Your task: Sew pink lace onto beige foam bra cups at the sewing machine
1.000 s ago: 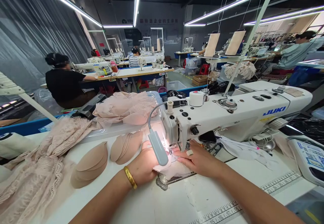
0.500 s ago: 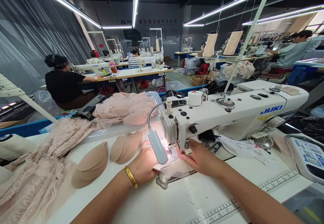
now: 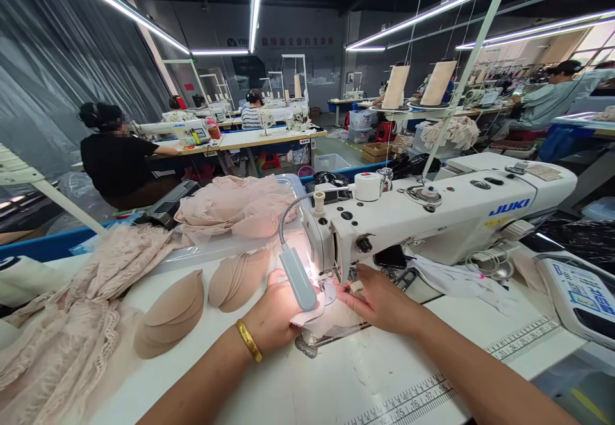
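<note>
A white JUKI sewing machine (image 3: 446, 216) stands on the white table (image 3: 346, 380). A small piece of pale pink fabric (image 3: 331, 316) lies under its needle, lit by a grey gooseneck lamp (image 3: 298, 277). My left hand (image 3: 273, 313), with a gold bangle on the wrist, presses on the fabric to the left of the needle. My right hand (image 3: 379, 300) rests on the fabric to the right, fingertips close to the presser foot. The lamp head hides part of the needle area.
Tan bra cups (image 3: 168, 313) and a second stack (image 3: 237, 277) lie left of my hands. Pink lace garments (image 3: 72, 322) pile at the far left, more in a clear tray (image 3: 240, 210). A control panel (image 3: 579, 297) sits right. People sew at tables behind.
My right hand has drawn slightly closer to the needle, its fingers more curled on the fabric. The left hand stays in place.
</note>
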Tool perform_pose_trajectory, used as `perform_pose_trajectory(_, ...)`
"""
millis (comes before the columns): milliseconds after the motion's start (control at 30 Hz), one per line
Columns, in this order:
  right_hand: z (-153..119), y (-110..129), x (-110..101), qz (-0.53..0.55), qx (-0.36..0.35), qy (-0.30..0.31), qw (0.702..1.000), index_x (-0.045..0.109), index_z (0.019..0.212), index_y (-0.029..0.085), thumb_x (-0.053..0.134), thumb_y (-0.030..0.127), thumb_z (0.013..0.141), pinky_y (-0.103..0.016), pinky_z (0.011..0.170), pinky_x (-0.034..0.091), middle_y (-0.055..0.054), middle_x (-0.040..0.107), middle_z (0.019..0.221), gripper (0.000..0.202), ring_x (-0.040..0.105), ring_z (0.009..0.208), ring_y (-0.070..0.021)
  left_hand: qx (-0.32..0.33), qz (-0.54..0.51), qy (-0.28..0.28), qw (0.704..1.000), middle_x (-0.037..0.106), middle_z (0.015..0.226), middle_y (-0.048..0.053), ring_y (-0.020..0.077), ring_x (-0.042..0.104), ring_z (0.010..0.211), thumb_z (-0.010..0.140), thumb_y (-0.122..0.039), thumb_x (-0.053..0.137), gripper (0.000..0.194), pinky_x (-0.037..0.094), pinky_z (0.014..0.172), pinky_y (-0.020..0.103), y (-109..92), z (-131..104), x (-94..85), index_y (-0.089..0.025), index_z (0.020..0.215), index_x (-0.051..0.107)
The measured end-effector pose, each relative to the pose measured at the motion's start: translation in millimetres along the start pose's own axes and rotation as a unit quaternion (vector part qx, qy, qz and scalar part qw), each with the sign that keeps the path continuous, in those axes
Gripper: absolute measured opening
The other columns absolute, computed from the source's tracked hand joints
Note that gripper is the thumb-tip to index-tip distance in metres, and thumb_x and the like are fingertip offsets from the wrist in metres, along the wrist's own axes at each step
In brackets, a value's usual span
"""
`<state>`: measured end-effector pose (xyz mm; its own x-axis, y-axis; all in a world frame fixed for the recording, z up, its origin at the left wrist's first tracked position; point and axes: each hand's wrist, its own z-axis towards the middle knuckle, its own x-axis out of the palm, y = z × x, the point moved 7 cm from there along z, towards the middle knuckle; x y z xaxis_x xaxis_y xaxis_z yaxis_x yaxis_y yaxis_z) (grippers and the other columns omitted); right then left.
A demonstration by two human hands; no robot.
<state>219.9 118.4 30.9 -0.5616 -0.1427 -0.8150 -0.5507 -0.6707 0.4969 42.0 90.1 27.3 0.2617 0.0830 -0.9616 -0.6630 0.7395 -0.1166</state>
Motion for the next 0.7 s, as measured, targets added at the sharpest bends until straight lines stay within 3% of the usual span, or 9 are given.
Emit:
perform_pose_trajectory(367, -4, -10, 10, -0.006, 0.017, 0.021, 1.0, 0.06, 0.098, 0.021, 0.045, 0.038, 0.104, -0.041, 0.084, 0.052, -0.008, 0.068, 0.099, 0.023, 0.066, 0.092, -0.0271, -0.017, 0.036, -0.067, 0.997, 0.076, 0.112, 0.004, 0.0271, 0.069, 0.1, 0.09, -0.019, 0.058, 0.027, 0.041, 0.098, 0.048, -6, -2, -7.3, -0.031, 0.108, 0.075)
perform_pose_trajectory(533, -7, -8, 12, -0.019, 0.008, 0.033, 0.999, 0.064, 0.104, 0.02, 0.042, 0.04, 0.106, -0.041, 0.087, 0.049, -0.01, 0.07, 0.104, 0.03, 0.065, 0.1, -0.0286, -0.009, 0.027, -0.083, 0.996, 0.075, 0.113, 0.005, 0.0275, 0.068, 0.099, 0.081, -0.013, 0.061, 0.03, 0.036, 0.095, 0.05, -12, -8, -5.6, -0.026, 0.107, 0.071)
perform_pose_trajectory(700, -8, 12, 16, -0.038, -0.048, 0.1, 0.993, 0.068, 0.102, 0.024, 0.041, 0.033, 0.107, -0.031, 0.075, 0.042, -0.003, 0.066, 0.082, 0.029, 0.06, 0.082, -0.0214, 0.007, 0.021, -0.089, 0.996, 0.074, 0.096, 0.0, 0.0225, 0.065, 0.084, 0.085, -0.015, 0.06, 0.015, 0.034, 0.093, 0.05, -27, -10, -7.8, -0.023, 0.097, 0.065)
